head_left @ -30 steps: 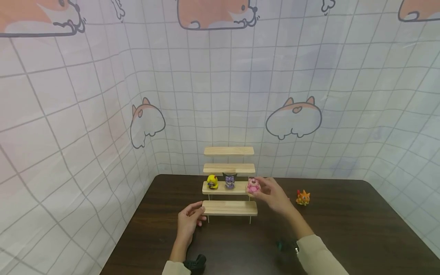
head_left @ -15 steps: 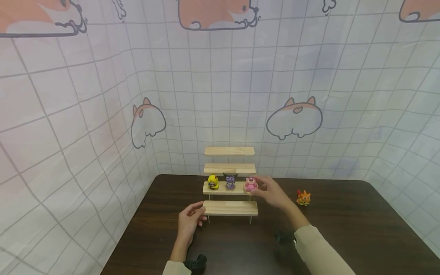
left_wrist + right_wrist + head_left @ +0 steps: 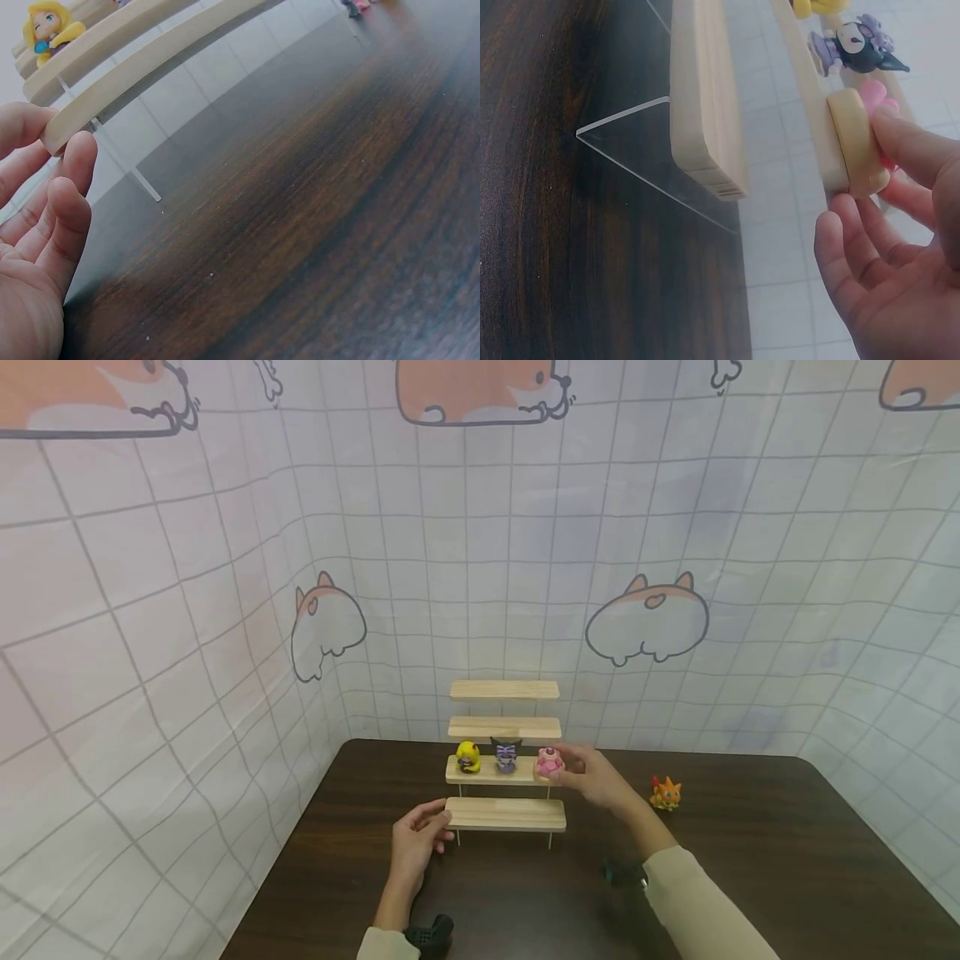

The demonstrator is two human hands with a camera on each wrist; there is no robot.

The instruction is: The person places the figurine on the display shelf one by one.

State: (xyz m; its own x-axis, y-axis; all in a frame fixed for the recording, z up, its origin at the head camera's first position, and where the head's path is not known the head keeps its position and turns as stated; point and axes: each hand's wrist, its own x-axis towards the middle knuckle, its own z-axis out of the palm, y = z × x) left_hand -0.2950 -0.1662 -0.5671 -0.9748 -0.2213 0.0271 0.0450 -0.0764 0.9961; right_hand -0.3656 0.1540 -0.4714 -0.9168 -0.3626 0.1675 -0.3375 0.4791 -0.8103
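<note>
A tiered wooden display stand (image 3: pixel 506 812) rises at the table's middle. My left hand (image 3: pixel 415 843) pinches the left end of its lowest shelf, thumb above and fingers beneath in the left wrist view. At the right end of the shelf above, my right hand (image 3: pixel 597 781) holds a pink bear figurine (image 3: pixel 550 763) by its side. In the right wrist view, the figurine's cream base (image 3: pixel 853 139) is against the shelf; fingers hide part of the pink body. Along that same shelf sit a yellow-haired figurine (image 3: pixel 468 757) and a purple figurine with black pointed ears (image 3: pixel 506 756).
An orange figurine (image 3: pixel 665 793) stands on the dark wooden table (image 3: pixel 757 843), right of the stand. The stand's clear supports (image 3: pixel 622 118) show under the lowest shelf. A grid-patterned cloth (image 3: pixel 517 568) with dog drawings hangs behind and at both sides.
My right hand has moved the pink bear figurine slightly left along the shelf, closer to the purple one. The left hand keeps its grip. The head view has shifted a little.
</note>
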